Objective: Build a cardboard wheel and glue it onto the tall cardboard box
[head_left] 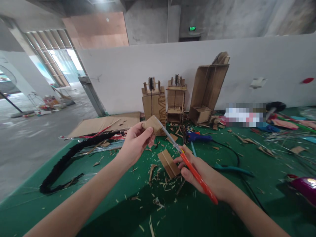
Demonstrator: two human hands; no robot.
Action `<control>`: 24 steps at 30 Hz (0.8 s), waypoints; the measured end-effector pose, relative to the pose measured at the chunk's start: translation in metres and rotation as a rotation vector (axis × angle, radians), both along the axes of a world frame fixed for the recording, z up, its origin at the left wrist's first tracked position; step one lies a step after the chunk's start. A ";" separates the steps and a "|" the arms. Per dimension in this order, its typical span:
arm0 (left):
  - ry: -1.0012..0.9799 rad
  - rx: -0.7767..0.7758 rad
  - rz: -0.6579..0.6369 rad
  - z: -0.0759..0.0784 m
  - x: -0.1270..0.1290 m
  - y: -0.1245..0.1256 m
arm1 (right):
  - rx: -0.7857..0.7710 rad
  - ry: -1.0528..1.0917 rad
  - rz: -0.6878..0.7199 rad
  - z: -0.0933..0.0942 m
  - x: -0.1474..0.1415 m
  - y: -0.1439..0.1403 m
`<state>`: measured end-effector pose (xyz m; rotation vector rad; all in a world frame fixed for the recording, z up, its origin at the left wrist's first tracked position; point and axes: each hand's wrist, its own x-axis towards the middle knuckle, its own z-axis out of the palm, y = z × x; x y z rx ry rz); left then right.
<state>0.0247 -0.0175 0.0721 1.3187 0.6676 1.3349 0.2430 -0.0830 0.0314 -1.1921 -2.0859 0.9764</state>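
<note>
My left hand (138, 141) pinches a small piece of cardboard (152, 124) between thumb and fingers, above the green table. In my right hand (197, 169) is a pair of red-handled scissors (195, 174), seen edge-on. Their metal blades point up and left and meet the right edge of the held piece; whether they are open around it, I cannot tell. Below, a creased strip of cardboard (169, 163) lies on the table near my right fingers. Cardboard scraps and pale shavings are scattered around it.
Cardboard structures (154, 102) with spools stand against the white wall, beside a taller cardboard box (209, 89). A blue glue gun (199, 137) with a black cord lies right of centre. Left is a black fuzzy bundle (66, 161); teal-handled pliers (233, 168) lie right.
</note>
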 end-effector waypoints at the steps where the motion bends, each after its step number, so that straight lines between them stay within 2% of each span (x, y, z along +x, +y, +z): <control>1: 0.002 -0.011 -0.001 0.000 0.001 0.000 | 0.001 0.002 -0.002 -0.001 0.000 0.000; 7: 0.016 -0.010 -0.007 -0.003 0.002 -0.001 | 0.035 -0.031 -0.033 0.000 -0.002 0.002; 12: 0.039 0.009 -0.017 -0.003 0.003 -0.002 | 0.086 -0.226 -0.138 0.006 -0.008 0.005; 18: 0.089 0.029 0.006 -0.001 0.003 -0.003 | 0.199 -0.425 -0.234 -0.001 -0.007 0.008; 20: 0.092 0.031 0.006 -0.002 0.003 -0.004 | 0.191 -0.408 -0.217 -0.002 -0.006 0.007; 24: 0.188 0.053 0.006 -0.002 0.003 -0.005 | 0.157 -0.227 -0.096 0.003 -0.005 0.002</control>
